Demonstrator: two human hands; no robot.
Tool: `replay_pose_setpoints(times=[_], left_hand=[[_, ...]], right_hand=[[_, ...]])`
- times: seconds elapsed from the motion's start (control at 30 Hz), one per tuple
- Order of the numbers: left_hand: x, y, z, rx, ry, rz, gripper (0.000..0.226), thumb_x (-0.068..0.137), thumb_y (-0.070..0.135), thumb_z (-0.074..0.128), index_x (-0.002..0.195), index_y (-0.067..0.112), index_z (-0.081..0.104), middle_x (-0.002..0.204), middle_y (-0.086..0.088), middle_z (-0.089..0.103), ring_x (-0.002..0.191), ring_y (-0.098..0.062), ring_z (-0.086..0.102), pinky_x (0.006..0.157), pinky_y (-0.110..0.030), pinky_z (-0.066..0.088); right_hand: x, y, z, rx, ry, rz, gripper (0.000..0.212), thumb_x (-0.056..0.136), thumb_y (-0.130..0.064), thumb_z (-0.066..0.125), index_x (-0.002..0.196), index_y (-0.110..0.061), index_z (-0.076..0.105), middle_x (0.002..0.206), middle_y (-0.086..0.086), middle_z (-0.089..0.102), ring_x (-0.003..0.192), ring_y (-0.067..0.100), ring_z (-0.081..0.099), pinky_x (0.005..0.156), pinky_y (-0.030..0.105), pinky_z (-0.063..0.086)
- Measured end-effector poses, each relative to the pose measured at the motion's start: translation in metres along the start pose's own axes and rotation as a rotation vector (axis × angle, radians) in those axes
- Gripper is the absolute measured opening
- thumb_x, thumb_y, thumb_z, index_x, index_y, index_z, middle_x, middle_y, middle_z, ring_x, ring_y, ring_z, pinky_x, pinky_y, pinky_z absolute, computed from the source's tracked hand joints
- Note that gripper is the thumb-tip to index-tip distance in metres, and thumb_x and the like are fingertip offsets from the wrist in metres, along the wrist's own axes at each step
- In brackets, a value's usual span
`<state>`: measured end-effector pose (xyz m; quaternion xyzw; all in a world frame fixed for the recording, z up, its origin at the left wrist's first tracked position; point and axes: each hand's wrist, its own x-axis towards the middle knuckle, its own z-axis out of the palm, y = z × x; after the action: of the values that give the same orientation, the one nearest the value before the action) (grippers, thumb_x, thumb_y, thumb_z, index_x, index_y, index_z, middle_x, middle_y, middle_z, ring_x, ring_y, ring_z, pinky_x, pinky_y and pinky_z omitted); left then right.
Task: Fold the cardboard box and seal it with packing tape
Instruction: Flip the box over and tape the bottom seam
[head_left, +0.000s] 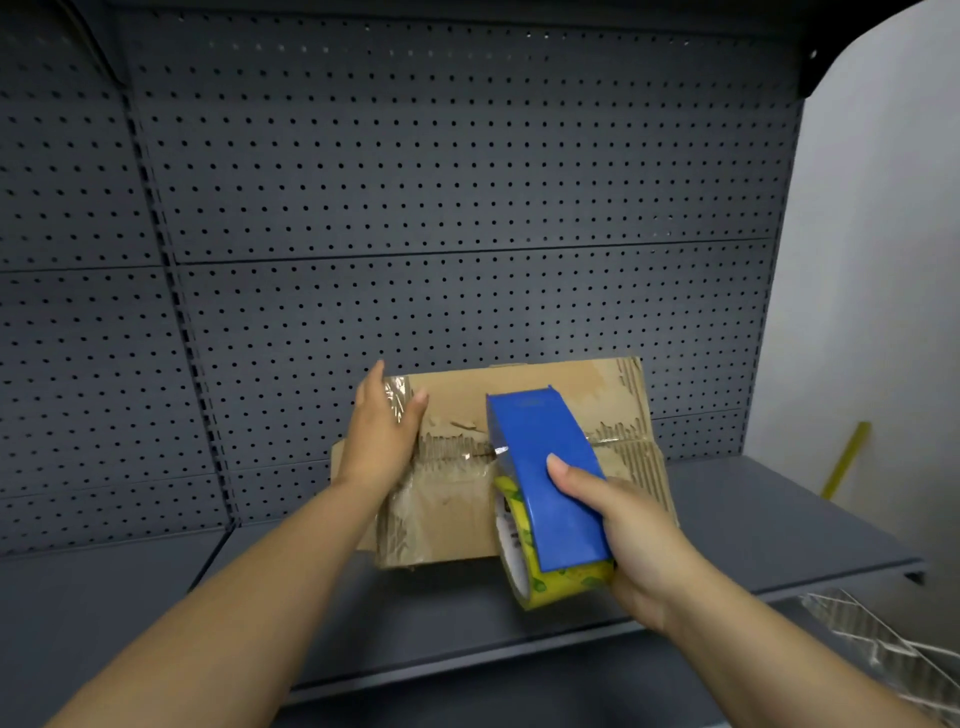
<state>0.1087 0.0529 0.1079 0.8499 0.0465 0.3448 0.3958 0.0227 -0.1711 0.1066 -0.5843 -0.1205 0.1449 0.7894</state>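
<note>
A worn brown cardboard box (452, 514) stands on the dark grey shelf (426, 623), its top flaps folded shut and its surface torn and patched with old clear tape. My left hand (382, 431) presses flat on the box's top left part, fingers straight. My right hand (639, 540) grips a blue tape dispenser (550, 478) that carries a yellow-cored roll of packing tape (524, 561). The dispenser's front end sits over the seam between the flaps, near the middle of the box. A strip of clear tape runs along the seam to the left of the dispenser.
A grey pegboard wall (415, 208) rises right behind the box. A white wall (872, 260) lies to the right, with a yellow stick (847, 462) leaning there. Wire mesh (883, 644) shows at the lower right, below the shelf edge.
</note>
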Motion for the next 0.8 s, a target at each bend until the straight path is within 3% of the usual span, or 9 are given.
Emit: replay_pose_setpoints(times=[0.17,0.27,0.4,0.53,0.6,0.63,0.7,0.73,0.8], left_hand=[[-0.036,-0.006,0.006,0.029,0.074,0.056,0.065,0.094,0.037,0.046,0.147,0.012,0.018,0.153,-0.006,0.022,0.139,-0.021,0.026,0.109,-0.033,0.027],[-0.057,-0.009,0.016,0.041,0.096,0.065,0.065,0.093,0.033,0.048,0.147,0.009,0.02,0.154,-0.009,0.021,0.143,-0.021,0.019,0.114,-0.034,0.02],[-0.063,-0.012,0.011,0.192,0.13,0.123,0.059,0.091,0.036,0.052,0.139,0.007,0.034,0.148,-0.01,0.036,0.142,-0.022,0.025,0.119,-0.037,0.007],[-0.067,-0.013,-0.001,0.366,0.166,0.161,0.034,0.092,0.037,0.05,0.113,0.011,0.054,0.135,-0.005,0.053,0.139,-0.019,0.032,0.117,-0.033,-0.007],[-0.069,-0.01,-0.006,0.405,0.169,0.145,0.025,0.092,0.038,0.049,0.092,0.016,0.06,0.118,-0.001,0.062,0.131,-0.019,0.042,0.116,-0.034,-0.003],[-0.07,-0.007,-0.009,0.415,0.143,0.151,0.023,0.092,0.036,0.05,0.085,0.017,0.06,0.103,0.002,0.065,0.118,-0.02,0.053,0.117,-0.038,0.008],[-0.073,-0.001,-0.014,0.387,0.062,0.168,0.017,0.091,0.029,0.052,0.083,0.017,0.059,0.081,0.006,0.059,0.086,-0.018,0.06,0.095,-0.04,0.041],[-0.075,0.003,-0.017,0.374,0.027,0.161,0.013,0.09,0.027,0.053,0.084,0.017,0.06,0.08,0.006,0.058,0.079,-0.017,0.057,0.077,-0.035,0.045],[-0.074,0.009,-0.024,0.386,-0.012,0.127,0.011,0.089,0.025,0.054,0.087,0.018,0.062,0.087,0.004,0.062,0.078,-0.014,0.054,0.063,-0.029,0.04]], right_hand=[[0.002,-0.009,-0.011,0.082,0.008,-0.102,0.039,0.06,-0.034,0.069,0.093,-0.012,0.068,0.084,0.002,0.074,0.072,0.015,0.07,0.071,0.03,0.053],[0.002,-0.014,-0.017,0.044,-0.051,-0.142,0.03,0.066,-0.026,0.077,0.092,-0.014,0.067,0.083,-0.001,0.074,0.072,0.012,0.07,0.064,0.025,0.054],[0.003,-0.01,-0.026,-0.065,-0.09,-0.191,0.029,0.066,-0.02,0.067,0.095,-0.016,0.066,0.085,-0.004,0.075,0.076,0.01,0.07,0.066,0.022,0.054],[0.001,-0.003,-0.036,-0.196,-0.085,-0.235,0.028,0.066,-0.021,0.069,0.094,-0.019,0.067,0.086,-0.006,0.075,0.081,0.011,0.069,0.075,0.026,0.055],[-0.002,-0.002,-0.041,-0.244,-0.082,-0.249,0.025,0.068,-0.019,0.072,0.092,-0.021,0.067,0.084,-0.009,0.075,0.08,0.009,0.069,0.072,0.024,0.054],[-0.003,-0.002,-0.043,-0.268,-0.084,-0.257,0.023,0.07,-0.016,0.074,0.091,-0.022,0.066,0.084,-0.011,0.074,0.079,0.007,0.069,0.072,0.022,0.054],[-0.006,-0.002,-0.046,-0.332,-0.082,-0.274,0.023,0.072,-0.016,0.075,0.091,-0.025,0.065,0.085,-0.013,0.074,0.081,0.005,0.068,0.074,0.022,0.054],[-0.008,-0.002,-0.048,-0.368,-0.081,-0.286,0.025,0.069,-0.02,0.075,0.092,-0.026,0.065,0.086,-0.014,0.073,0.082,0.005,0.068,0.075,0.022,0.055],[-0.011,-0.002,-0.05,-0.42,-0.09,-0.307,0.03,0.065,-0.028,0.072,0.093,-0.027,0.065,0.088,-0.014,0.073,0.085,0.004,0.068,0.077,0.022,0.054]])
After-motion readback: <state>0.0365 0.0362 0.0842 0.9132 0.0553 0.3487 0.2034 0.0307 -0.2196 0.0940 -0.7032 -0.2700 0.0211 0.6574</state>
